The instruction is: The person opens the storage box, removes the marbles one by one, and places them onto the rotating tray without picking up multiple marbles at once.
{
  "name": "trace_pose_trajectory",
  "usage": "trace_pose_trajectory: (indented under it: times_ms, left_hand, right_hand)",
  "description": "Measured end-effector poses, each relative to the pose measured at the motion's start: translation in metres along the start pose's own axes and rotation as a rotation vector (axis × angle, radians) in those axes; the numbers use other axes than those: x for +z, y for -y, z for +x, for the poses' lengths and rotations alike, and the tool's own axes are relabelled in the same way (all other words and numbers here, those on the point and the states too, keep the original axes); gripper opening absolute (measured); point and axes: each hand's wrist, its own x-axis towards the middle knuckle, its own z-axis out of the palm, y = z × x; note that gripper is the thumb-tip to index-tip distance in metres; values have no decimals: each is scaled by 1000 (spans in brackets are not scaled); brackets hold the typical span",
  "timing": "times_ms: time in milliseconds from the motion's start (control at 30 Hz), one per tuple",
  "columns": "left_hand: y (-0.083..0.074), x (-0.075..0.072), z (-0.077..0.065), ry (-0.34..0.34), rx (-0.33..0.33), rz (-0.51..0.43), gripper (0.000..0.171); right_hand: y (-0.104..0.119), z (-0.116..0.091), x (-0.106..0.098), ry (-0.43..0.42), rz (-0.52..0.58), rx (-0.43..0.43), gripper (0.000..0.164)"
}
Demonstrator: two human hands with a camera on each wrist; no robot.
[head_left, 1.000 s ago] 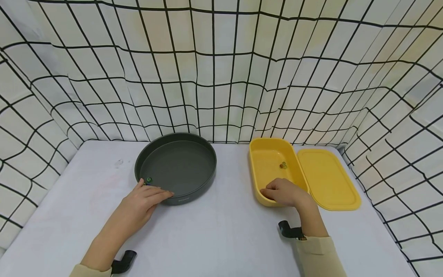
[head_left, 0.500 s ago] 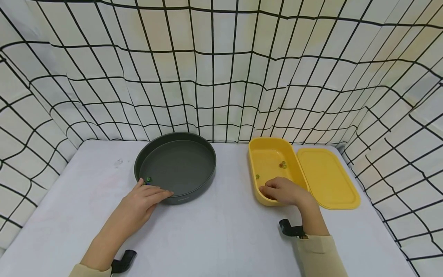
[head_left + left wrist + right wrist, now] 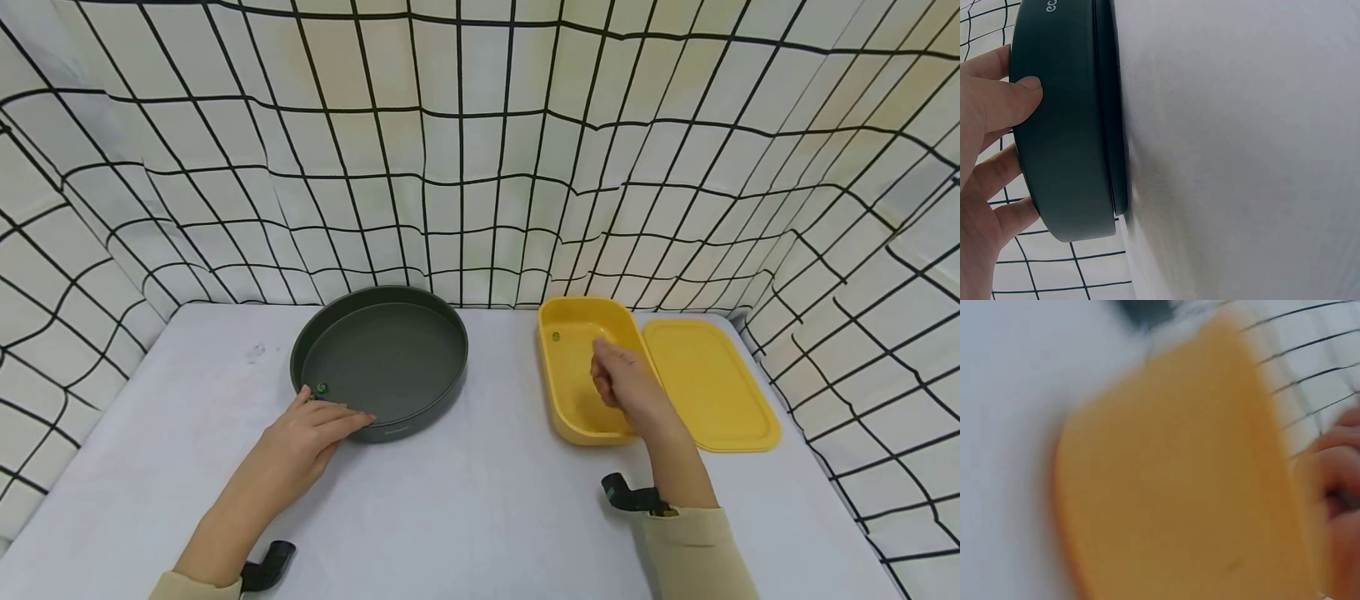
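My left hand [image 3: 307, 442] grips the near-left rim of a round dark grey-green pan [image 3: 393, 358]. In the left wrist view the thumb [image 3: 1029, 94] presses the pan's outer wall while fingers reach over the rim. Inside the pan, by the fingertips, lies a small green marble-like ball [image 3: 322, 388], with bits of blue and yellow beside it. Over the yellow container [image 3: 562, 417] my right hand [image 3: 626, 383] is raised with curled fingers; nothing shows between them. A small green ball [image 3: 556, 337] lies in the container's far left part. The right wrist view is blurred.
A flat yellow lid [image 3: 712, 387] lies right of the container. White cloth [image 3: 495, 500] covers the table. Behind and at both sides stand white walls with black netting [image 3: 480, 167].
My right hand has lifted from the container's near end and moved forward, now covering where several small balls lay. One green ball appeared on the left, then shifted farther back. My left hand stays put.
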Motion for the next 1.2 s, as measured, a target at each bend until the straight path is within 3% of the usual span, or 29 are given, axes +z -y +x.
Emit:
trace_pose_trajectory:
  times_ms: [100,167,233,300,400,500,833,1067,1200]
  left_hand:
    - [0,-1,0,5,-2,0,48]
    - [-1,-2,0,5,-3,-1,48]
    - [-1,-2,0,4,-2,0,48]
    - [-1,-3,-1,2,-3,-1,48]
    - [0,-3,-3,2,-2,-4,48]
    - [1,-2,-4,-1,-1,-7,48]
    - [2,1,-3,-5,4,-14,49]
    - [2,2,-1,-7,10,-14,48]
    - [1,1,-1,-4,16,-17,48]
  right_hand:
    - [9,-5,-2,26,762,22,47]
    - [14,-7,-1,46,1189,82,41]
    - [18,-9,5,-1,1451,159,34]
    - [23,-10,14,-81,1560,216,27]
    - [29,-10,30,-180,1553,269,18]
    - [34,-11,43,-179,1497,282,15]
    - [37,-18,60,128,1374,180,48]
    - [35,-20,66,317,1207,73,25]
    - [32,-19,73,321,1119,47,20]
